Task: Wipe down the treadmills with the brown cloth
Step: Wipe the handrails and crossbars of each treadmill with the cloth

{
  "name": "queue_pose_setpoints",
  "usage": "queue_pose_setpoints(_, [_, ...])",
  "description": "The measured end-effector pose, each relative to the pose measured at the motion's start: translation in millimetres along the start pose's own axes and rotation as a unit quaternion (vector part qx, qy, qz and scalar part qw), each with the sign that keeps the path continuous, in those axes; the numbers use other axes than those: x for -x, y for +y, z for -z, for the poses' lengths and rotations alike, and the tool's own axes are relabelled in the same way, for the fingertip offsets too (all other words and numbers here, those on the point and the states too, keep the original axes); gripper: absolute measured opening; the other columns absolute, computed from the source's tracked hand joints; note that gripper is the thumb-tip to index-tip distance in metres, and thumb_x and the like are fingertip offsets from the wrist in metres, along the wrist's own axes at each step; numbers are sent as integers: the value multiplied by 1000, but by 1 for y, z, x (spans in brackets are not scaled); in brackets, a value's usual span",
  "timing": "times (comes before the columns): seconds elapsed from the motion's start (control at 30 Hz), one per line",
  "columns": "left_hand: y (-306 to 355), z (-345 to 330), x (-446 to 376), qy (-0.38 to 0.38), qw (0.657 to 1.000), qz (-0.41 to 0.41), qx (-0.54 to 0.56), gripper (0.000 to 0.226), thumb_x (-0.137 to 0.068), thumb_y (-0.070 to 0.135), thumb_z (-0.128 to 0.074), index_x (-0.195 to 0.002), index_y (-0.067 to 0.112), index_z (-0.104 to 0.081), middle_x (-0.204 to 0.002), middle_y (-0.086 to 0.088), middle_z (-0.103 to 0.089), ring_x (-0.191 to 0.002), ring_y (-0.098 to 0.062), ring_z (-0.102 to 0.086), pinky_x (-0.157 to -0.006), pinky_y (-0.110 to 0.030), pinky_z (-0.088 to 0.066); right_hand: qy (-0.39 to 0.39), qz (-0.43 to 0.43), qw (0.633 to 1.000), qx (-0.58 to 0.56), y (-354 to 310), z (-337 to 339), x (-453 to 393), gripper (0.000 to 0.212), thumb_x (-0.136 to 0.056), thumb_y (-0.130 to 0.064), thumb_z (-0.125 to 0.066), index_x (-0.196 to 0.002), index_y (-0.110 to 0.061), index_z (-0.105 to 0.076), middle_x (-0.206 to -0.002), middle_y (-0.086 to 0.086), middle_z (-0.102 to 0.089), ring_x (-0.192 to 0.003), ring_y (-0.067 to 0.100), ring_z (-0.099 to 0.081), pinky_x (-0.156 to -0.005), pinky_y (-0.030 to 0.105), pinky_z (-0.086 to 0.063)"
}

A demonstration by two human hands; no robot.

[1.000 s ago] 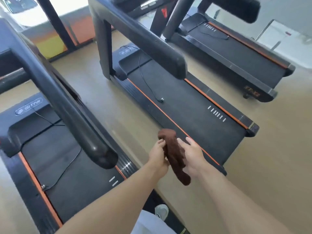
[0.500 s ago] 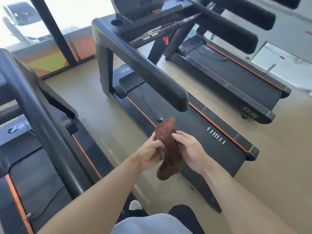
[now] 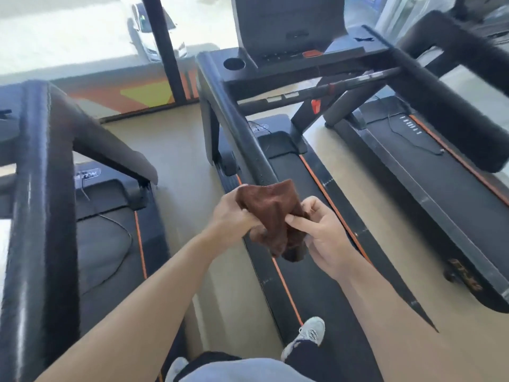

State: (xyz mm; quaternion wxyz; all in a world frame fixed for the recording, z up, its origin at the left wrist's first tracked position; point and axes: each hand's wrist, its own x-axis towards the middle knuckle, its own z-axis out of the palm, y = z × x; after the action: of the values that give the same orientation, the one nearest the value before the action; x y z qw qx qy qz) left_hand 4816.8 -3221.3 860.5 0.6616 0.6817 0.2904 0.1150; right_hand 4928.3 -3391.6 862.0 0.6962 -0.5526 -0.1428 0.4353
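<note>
Both my hands hold the brown cloth [image 3: 272, 216] in front of me, bunched and partly spread. My left hand [image 3: 234, 216] grips its left edge; my right hand [image 3: 316, 232] pinches its right side with thumb and fingers. The cloth hangs in the air just at the near end of the left handrail [image 3: 242, 133] of the middle treadmill [image 3: 330, 194], above its black belt with orange stripes. Another treadmill [image 3: 110, 244] lies to my left, its thick handrail [image 3: 41, 216] close by. A third treadmill [image 3: 440, 188] lies on the right.
The middle treadmill's console [image 3: 289, 31] with a cup holder [image 3: 234, 63] stands ahead. Beige floor [image 3: 187, 161] runs between the machines. My foot in a white shoe [image 3: 308, 336] rests on the middle belt. A window with a white car [image 3: 157, 34] outside lies beyond.
My view has lifted and swung toward the middle treadmill's console. I have stepped onto its belt. The cloth has gone from hanging as a narrow strip to being spread between both hands.
</note>
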Motion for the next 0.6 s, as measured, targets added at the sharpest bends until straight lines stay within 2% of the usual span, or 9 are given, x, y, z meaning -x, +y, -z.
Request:
queue_pose_setpoints(0.1, [10,-19,-10,82,997,8,4,26,-71,5,-82,-94,4,-70,-83,-7,-72,-79,-17,-69,-74,-32,-58,-62,-47,996,50,-34,42,-27,46,-80,6,-80,-113,-15,-58,-103,14,-67,-96,27,-65,-79,28,-55])
queue_pose_setpoints(0.17, [22,-28,-11,116,993,17,2,23,-73,-9,-70,-85,10,-73,-74,-7,-69,-70,-15,-66,-66,-28,-54,-147,-85,972,161,-59,62,-47,56,-83,7,-77,-129,-22,-63,-102,8,-73,-93,20,-70,-82,27,-55])
queue_pose_setpoints(0.23, [36,-28,-10,115,992,42,-33,15,-67,0,-68,-78,11,-72,-71,-19,-67,-66,-20,-64,-64,-36,-54,-228,-105,925,286,-82,72,-63,35,-83,-1,-81,-113,-16,-73,-94,4,-74,-85,16,-70,-79,28,-54])
queue_pose_setpoints(0.3, [55,-24,-8,91,990,78,-74,14,-68,8,-75,-78,4,-67,-72,-23,-66,-65,-19,-63,-63,-39,-54,-277,-135,893,327,-105,77,-77,22,-81,-10,-87,-97,-9,-73,-85,6,-72,-78,18,-67,-73,31,-53])
queue_pose_setpoints(0.4, [78,-14,-21,125,978,111,-124,26,-72,7,-88,-77,16,-64,-64,5,-63,-61,-5,-58,-57,-22,-47,-289,-159,896,297,-148,71,-99,21,-81,-10,-85,-94,-8,-68,-83,9,-73,-71,19,-68,-63,29,-55])
queue_pose_setpoints(0.47, [82,-11,-42,176,964,128,-155,38,-71,10,-91,-96,27,-67,-85,12,-69,-77,-1,-63,-64,-12,-47,-246,-84,893,367,-161,64,-126,24,-80,-16,-87,-96,-16,-71,-85,8,-74,-72,15,-69,-65,30,-55])
queue_pose_setpoints(0.5, [78,-11,-56,205,948,152,-192,57,-71,11,-91,-118,31,-64,-109,8,-69,-99,-5,-64,-77,-13,-48,-211,-31,867,450,-158,65,-145,30,-78,-23,-90,-102,-25,-72,-91,6,-73,-79,13,-69,-71,31,-54])
queue_pose_setpoints(0.57, [57,-16,-85,247,899,205,-297,103,-79,19,-87,-159,30,-24,-159,-3,-37,-147,-24,-33,-115,-35,-37,-185,29,742,644,-142,71,-177,60,-78,-40,-88,-131,-38,-61,-121,0,-63,-116,15,-58,-93,34,-49])
queue_pose_setpoints(0.6, [44,-26,-96,259,884,233,-312,111,-85,27,-81,-164,28,-3,-169,-5,-16,-155,-29,-16,-123,-46,-25,-192,17,694,694,-132,77,-189,74,-81,-44,-84,-146,-38,-49,-139,0,-52,-133,19,-44,-103,37,-43])
